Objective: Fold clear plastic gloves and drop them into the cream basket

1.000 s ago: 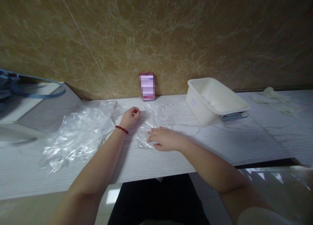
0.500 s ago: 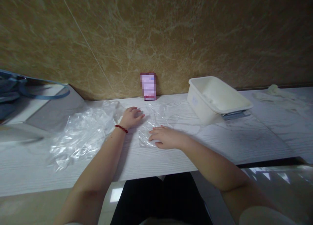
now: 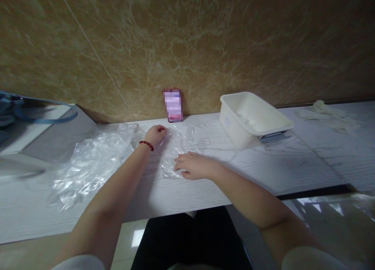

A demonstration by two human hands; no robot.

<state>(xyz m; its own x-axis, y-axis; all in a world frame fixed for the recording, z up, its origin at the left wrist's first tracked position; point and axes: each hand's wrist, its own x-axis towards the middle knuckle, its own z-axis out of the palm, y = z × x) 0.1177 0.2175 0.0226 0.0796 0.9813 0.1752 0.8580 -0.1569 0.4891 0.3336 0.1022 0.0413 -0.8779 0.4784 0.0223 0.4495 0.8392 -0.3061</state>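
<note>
Head-worn view, fairly near, facing forward and down at both hands (image 3: 193,166), wall (image 3: 187,43) beyond, outer edges perhaps blurred

The left hand (image 3: 155,135) has curled in its spread fingers and moved closer to the phone (image 3: 174,105)

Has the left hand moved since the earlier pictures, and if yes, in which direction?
Yes: the left hand has moved slightly forward, nearer to the phone standing against the wall.
</note>
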